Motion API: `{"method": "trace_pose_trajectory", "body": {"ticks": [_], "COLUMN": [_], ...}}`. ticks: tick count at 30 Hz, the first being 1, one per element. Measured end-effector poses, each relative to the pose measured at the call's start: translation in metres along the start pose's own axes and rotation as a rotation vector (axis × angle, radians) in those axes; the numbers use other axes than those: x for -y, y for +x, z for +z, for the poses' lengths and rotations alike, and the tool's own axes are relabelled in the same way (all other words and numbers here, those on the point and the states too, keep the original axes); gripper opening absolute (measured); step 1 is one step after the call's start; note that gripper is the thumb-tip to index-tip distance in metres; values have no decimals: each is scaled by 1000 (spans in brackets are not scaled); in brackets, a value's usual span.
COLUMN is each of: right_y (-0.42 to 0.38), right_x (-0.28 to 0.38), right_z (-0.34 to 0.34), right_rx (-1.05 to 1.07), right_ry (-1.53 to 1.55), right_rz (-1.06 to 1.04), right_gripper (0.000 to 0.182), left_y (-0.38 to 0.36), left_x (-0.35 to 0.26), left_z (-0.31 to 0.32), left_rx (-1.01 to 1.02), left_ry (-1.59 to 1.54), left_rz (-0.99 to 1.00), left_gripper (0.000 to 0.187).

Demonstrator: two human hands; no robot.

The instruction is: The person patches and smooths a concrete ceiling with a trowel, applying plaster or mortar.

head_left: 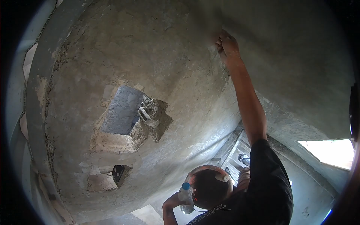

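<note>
My right hand point(228, 45) is raised high, at the line where two rough plastered wall faces meet. Its fingers are curled closed; a blurred shape shows just above them, and I cannot make out what they hold. Low in view, my left hand point(172, 201) is wrapped round a clear plastic bottle point(186, 202) with a blue cap. Beside the bottle is a round container point(200, 170) with a reddish-brown rim and a dark inside. A pale, knob-like end point(222, 177) shows at its right rim.
A square hole point(122, 112) with broken edges opens in the wall, a light-coloured bracket-like piece point(147, 117) at its right. Below it is a smaller recess with a dark box point(118, 173). Slatted ladder-like rungs point(234, 153) lie below my feet. A bright opening point(330, 153) is at right.
</note>
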State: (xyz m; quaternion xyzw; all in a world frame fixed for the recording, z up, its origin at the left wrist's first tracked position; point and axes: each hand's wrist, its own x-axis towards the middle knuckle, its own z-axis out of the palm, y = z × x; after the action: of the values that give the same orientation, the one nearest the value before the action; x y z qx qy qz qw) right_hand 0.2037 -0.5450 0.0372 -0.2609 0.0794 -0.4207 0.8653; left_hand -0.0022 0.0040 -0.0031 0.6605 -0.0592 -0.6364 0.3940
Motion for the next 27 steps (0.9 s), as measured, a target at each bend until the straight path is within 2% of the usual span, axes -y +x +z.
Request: {"method": "trace_pose_trajectory", "body": {"ticks": [2,6,8,9,11,12,14,18,21,24,27], "right_y": [-5,-36,-48,-56,-67,-77,-98,-135,-156,-166,-167], "right_x": [2,1,-5,-7,-8,-8,-6,8,17,23,19], "right_z": [-10,-30,-56,-70,-95,-105,-119,-128,-138,-150,-161], "right_rx": [125,28,78,77,94,90,14,-52,-89,-95,-120], "right_ry": [-1,-149,-414,-418,-666,-673,-500,-526,-562,-425,-255], "right_rz": [57,14,-27,-14,98,107,208,214,181,162,171], "right_gripper": [21,23,24,24,29,29,27,25,26,24,26], "left_y": [-3,-7,-8,-7,0,0,1,2,1,6,6], "left_x": [-9,-18,-13,-2,17,22,21,18,20,30,26], "left_z": [5,9,8,5,-3,-3,-2,-1,-2,-4,-4], "left_rx": [-52,-72,-71,-71,-12,-6,-33,1,-3,42,-26], "left_ry": [21,39,-17,-28,-64,-72,-99,-163,-99,-134,-150], "left_rz": [-21,-28,-9,-17,77,70,116,78,25,37,32], "left_gripper": [76,76,76,76,76,76,77,78,79,79,78]}}
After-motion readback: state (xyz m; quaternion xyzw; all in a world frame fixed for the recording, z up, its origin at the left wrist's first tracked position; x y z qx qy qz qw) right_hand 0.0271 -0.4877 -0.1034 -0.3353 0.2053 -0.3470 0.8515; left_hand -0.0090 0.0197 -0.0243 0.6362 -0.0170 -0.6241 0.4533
